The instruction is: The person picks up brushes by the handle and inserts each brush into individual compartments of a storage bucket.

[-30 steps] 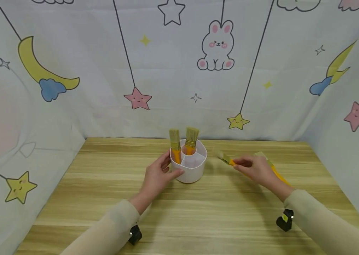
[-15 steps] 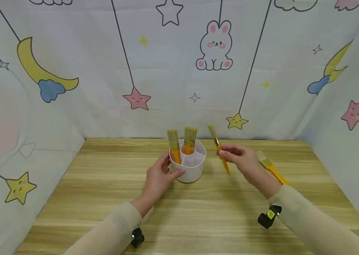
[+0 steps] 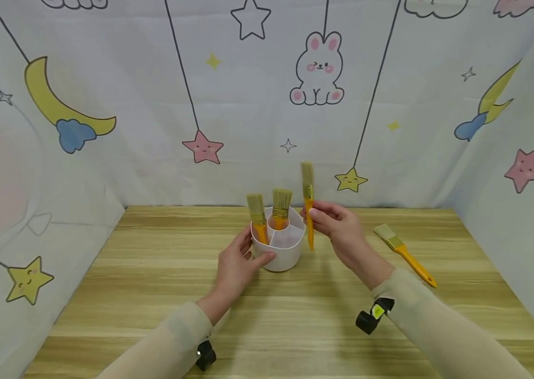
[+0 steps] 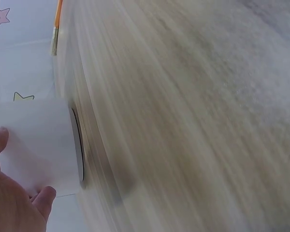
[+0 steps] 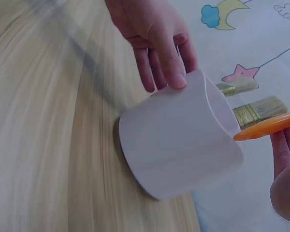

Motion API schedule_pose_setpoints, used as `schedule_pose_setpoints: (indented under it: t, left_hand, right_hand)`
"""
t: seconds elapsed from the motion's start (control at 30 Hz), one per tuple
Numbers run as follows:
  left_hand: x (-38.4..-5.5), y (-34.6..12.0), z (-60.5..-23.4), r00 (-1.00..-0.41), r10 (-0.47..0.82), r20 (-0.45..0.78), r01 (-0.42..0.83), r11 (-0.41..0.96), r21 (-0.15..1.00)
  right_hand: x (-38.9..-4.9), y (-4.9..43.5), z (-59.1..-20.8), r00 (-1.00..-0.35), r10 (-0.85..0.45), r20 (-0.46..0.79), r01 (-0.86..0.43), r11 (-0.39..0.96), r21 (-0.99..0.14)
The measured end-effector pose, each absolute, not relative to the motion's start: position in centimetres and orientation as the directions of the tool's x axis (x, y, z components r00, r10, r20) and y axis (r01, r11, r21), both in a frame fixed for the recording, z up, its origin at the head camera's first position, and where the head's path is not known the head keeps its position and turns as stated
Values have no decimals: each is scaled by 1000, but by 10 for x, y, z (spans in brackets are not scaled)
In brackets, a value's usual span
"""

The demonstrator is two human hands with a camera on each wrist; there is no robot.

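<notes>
A white divided holder (image 3: 280, 259) stands on the table, two paint brushes upright in it: one brush (image 3: 257, 213) in the left compartment, a wider one (image 3: 281, 202) in the round middle cup. My left hand (image 3: 237, 267) grips the holder's left side, thumb across its front. In the right wrist view that thumb presses the white wall (image 5: 179, 140) near the rim. My right hand (image 3: 338, 226) pinches a third paint brush (image 3: 310, 208) by its orange handle, bristles up, just right of the rim. Its handle tip (image 5: 244, 135) overlaps the rim in the right wrist view.
Another paint brush (image 3: 406, 255) with an orange handle lies on the wooden table (image 3: 153, 295) to the right. Behind the table hangs a white cloth (image 3: 248, 173) printed with stars, moons and a rabbit; more cloth hangs at both sides.
My right hand has lifted the brush from its near-level tilt to upright and carried it left to the holder. The left hand has kept its grip on the holder.
</notes>
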State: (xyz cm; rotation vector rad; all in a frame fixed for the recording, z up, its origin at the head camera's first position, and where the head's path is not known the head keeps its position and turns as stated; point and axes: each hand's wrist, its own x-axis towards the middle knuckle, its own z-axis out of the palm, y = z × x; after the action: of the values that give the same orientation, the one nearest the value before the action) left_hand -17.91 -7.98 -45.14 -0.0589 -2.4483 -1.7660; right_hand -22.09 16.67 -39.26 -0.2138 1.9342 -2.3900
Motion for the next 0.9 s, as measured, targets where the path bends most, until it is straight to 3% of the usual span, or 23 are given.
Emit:
schedule_pose_setpoints:
  t: [0.4, 0.57, 0.9]
  left_hand:
    - [-187, -94, -448, -991, 27, 131, 132, 333, 933]
    - [-195, -100, -450, -992, 71, 105, 121, 271, 955]
    - [-193, -91, -453, -994, 33, 104, 107, 162, 981]
  right_hand:
    - [-226, 144, -388, -993, -98, 63, -20, -385, -923]
    - [-227, 139, -389, -995, -88, 55, -16, -394, -919]
    - [-229, 136, -395, -995, -70, 74, -42, -378, -925]
